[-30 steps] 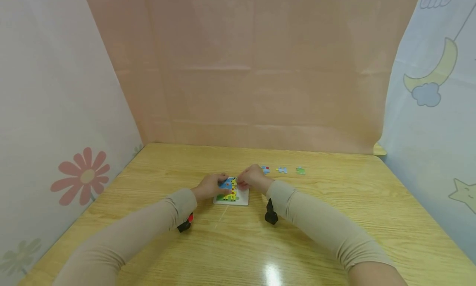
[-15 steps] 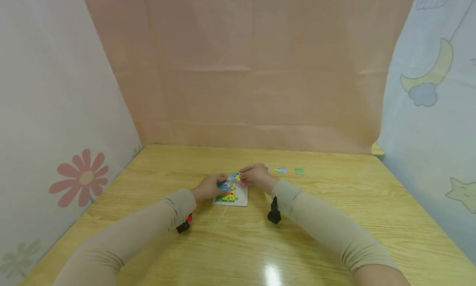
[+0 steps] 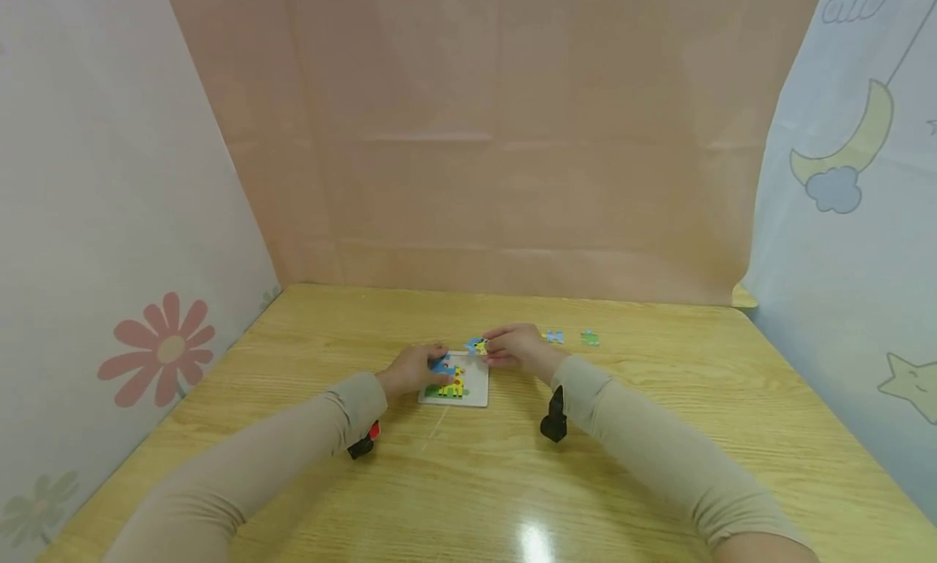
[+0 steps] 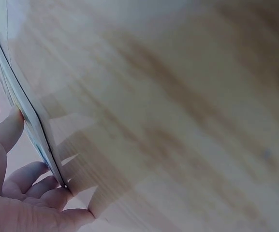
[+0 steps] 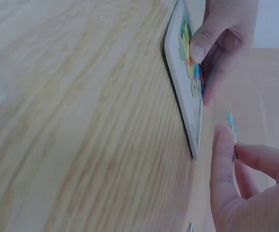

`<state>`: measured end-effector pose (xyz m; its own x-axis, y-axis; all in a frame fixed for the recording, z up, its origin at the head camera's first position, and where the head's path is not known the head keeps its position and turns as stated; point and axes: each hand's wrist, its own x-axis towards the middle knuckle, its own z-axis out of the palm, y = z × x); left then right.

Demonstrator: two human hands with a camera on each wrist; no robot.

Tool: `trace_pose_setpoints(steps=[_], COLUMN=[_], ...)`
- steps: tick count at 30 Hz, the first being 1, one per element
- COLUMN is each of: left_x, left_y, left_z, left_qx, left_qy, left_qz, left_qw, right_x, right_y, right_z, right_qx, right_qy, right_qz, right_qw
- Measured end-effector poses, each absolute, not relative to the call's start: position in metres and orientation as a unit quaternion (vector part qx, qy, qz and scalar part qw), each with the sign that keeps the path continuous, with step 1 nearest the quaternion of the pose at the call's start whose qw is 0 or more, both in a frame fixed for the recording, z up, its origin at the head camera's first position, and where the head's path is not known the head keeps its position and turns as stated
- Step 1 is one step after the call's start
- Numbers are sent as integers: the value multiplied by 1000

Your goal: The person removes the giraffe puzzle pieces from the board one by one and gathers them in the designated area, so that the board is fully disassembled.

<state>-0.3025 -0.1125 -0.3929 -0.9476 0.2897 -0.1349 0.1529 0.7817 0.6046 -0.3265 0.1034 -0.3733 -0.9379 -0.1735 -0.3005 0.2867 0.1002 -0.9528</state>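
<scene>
A white puzzle board point(image 3: 477, 390) lies on the table, its left part filled with joined pieces showing a yellow giraffe point(image 3: 450, 384) on blue and green. My left hand point(image 3: 410, 369) holds the board's left side. Its thumb presses on the joined pieces and its fingers lie along the edge point(image 4: 57, 169), as the left wrist view shows. Just past the board's far right corner, my right hand point(image 3: 521, 350) pinches a blue and yellow puzzle piece point(image 3: 474, 346) between thumb and fingers. In the right wrist view this piece point(image 5: 232, 124) is raised, apart from the board.
Beyond my right hand, a light blue puzzle piece point(image 3: 555, 336) and a green one point(image 3: 590, 338) lie in a row on the wooden table point(image 3: 454, 490). A brown cloth point(image 3: 498, 140) hangs along the back edge, with pale printed cloths at both sides.
The right hand has lifted the blue and yellow piece off the top of the board and moved it right and away. The left hand stays at the board.
</scene>
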Motion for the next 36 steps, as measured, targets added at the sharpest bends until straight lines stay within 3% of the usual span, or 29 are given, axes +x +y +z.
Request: trace_pose_setpoints(steps=[9, 25, 36], left_x=[-302, -296, -300], left_y=[-111, -111, -113], left_z=[-392, -389, -392], left_qx=[119, 125, 126], left_qy=[939, 940, 939], left_qz=[302, 300, 303], left_qw=[110, 105, 108], right_x=[-326, -318, -321], right_y=[125, 159, 174], right_z=[-375, -373, -382], right_qx=[29, 23, 28], right_qy=[732, 753, 833], right_qz=[-650, -626, -528], right_qw=[200, 202, 160])
